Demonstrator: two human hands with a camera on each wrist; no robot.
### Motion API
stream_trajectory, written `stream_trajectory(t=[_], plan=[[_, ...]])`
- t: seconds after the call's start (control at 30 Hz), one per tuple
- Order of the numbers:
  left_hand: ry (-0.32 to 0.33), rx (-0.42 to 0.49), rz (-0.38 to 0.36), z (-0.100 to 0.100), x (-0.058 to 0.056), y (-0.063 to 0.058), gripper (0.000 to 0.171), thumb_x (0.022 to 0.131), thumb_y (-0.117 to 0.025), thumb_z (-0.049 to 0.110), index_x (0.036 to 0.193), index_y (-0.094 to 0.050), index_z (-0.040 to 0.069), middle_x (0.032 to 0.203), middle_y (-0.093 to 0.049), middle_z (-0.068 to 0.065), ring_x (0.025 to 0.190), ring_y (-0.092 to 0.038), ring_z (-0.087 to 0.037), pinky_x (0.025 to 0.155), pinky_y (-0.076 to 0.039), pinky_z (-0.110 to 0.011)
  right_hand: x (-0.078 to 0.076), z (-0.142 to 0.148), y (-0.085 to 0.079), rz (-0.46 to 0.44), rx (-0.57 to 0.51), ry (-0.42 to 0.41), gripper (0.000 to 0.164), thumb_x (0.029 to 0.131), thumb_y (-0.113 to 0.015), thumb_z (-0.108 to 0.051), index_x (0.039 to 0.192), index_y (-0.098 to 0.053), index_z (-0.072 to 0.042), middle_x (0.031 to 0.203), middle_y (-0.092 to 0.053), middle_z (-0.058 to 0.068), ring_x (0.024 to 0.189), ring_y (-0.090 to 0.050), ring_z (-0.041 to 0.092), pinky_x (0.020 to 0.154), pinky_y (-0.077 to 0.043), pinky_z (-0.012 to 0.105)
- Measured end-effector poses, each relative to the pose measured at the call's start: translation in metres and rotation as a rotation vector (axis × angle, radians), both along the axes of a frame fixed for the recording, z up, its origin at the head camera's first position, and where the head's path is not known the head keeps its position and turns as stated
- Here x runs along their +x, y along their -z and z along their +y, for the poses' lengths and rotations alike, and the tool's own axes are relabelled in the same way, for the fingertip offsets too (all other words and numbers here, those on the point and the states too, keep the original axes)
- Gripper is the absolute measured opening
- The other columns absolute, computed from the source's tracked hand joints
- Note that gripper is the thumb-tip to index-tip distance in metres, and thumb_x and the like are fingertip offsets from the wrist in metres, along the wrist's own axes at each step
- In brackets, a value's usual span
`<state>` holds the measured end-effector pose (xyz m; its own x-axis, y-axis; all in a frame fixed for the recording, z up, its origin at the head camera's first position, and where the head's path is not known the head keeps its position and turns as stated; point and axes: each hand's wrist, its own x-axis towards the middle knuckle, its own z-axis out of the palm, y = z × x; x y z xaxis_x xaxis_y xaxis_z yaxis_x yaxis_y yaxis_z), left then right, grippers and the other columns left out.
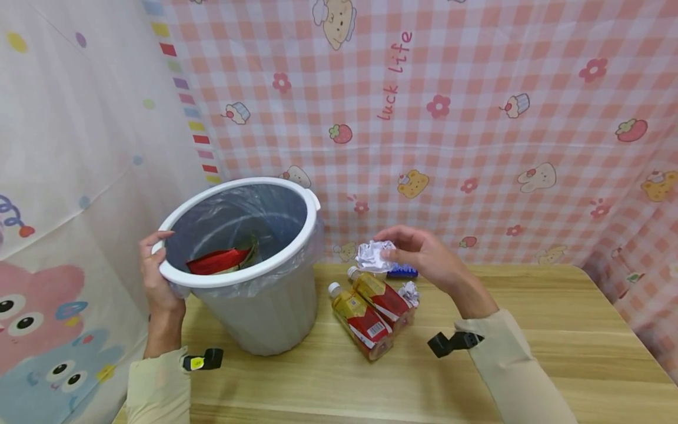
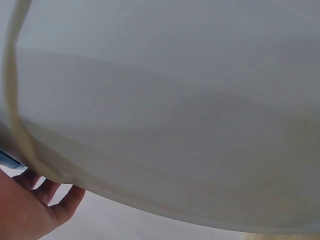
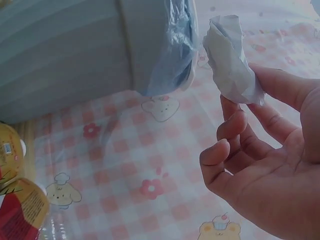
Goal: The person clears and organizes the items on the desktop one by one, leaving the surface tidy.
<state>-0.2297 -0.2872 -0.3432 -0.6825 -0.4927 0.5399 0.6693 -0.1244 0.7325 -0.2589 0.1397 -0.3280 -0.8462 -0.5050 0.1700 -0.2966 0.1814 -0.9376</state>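
Note:
A light grey trash bin (image 1: 265,318) with a white rim and a clear plastic liner leans toward the left side of the table. My left hand (image 1: 159,282) grips its rim at the left, thumb over the edge; the left wrist view shows mostly the bin's wall (image 2: 175,125). A red packet (image 1: 218,261) lies inside the bin. Between thumb and fingers, my right hand (image 1: 424,259) pinches a crumpled white paper ball (image 3: 231,60), held in the air right of the bin and above two bottles.
Two bottles with red labels, a nearer bottle (image 1: 362,324) and a farther bottle (image 1: 386,297), lie side by side on the wooden table (image 1: 529,330). Beside them are another crumpled paper (image 1: 409,293) and a blue item (image 1: 402,271), partly hidden. A pink checked cloth (image 1: 477,147) hangs behind.

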Motion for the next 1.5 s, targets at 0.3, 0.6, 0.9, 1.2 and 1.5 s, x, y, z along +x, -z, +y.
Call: stream_trajectory(t=[0.3,0.6,0.9,1.2,1.5], plan=[[-0.001,-0.015,-0.019,-0.001,0.000,0.001,0.032,0.095,-0.033,0.013,0.114,-0.059,0.009,0.123,-0.053,-0.015,0.106,-0.052,-0.023,0.087,-0.044,-0.024,0.000,-0.011,-0.016,0.028,-0.007,-0.018,0.033,0.096,-0.065,-0.026,0.127,-0.061,-0.017,0.128,-0.062,0.003,0.116,-0.059,0.024,0.100,-0.044,0.045],[0.016,0.005,0.005,0.000,0.000,0.001,0.031,0.095,-0.032,0.011,0.112,-0.059,0.008,0.121,-0.053,-0.015,0.105,-0.052,-0.023,0.087,-0.043,-0.025,0.000,-0.027,-0.031,0.090,-0.018,-0.047,0.029,0.097,-0.063,-0.021,0.125,-0.063,-0.016,0.123,-0.064,0.004,0.108,-0.061,0.025,0.089,-0.050,0.041],[0.018,0.009,0.017,0.000,0.000,0.002,0.032,0.095,-0.032,0.011,0.111,-0.059,0.007,0.120,-0.053,-0.015,0.103,-0.052,-0.023,0.086,-0.042,-0.025,0.002,-0.044,-0.046,0.098,-0.058,-0.087,0.030,0.097,-0.063,-0.019,0.126,-0.062,-0.014,0.119,-0.063,0.006,0.098,-0.060,0.025,0.082,-0.051,0.036],[0.031,0.019,0.032,0.000,-0.001,0.002,0.031,0.095,-0.033,0.011,0.112,-0.058,0.006,0.120,-0.054,-0.015,0.104,-0.053,-0.023,0.087,-0.043,-0.025,0.002,-0.054,-0.058,0.082,-0.062,-0.073,0.030,0.095,-0.066,-0.022,0.125,-0.063,-0.018,0.112,-0.066,0.007,0.098,-0.061,0.025,0.084,-0.051,0.037],[0.045,0.040,0.058,0.001,0.000,0.001,0.030,0.095,-0.033,0.009,0.111,-0.058,0.004,0.115,-0.056,-0.017,0.102,-0.055,-0.023,0.085,-0.045,-0.025,-0.002,-0.070,-0.065,0.069,-0.121,-0.091,0.028,0.095,-0.065,-0.017,0.123,-0.064,-0.012,0.103,-0.066,0.010,0.088,-0.061,0.022,0.076,-0.052,0.031]])
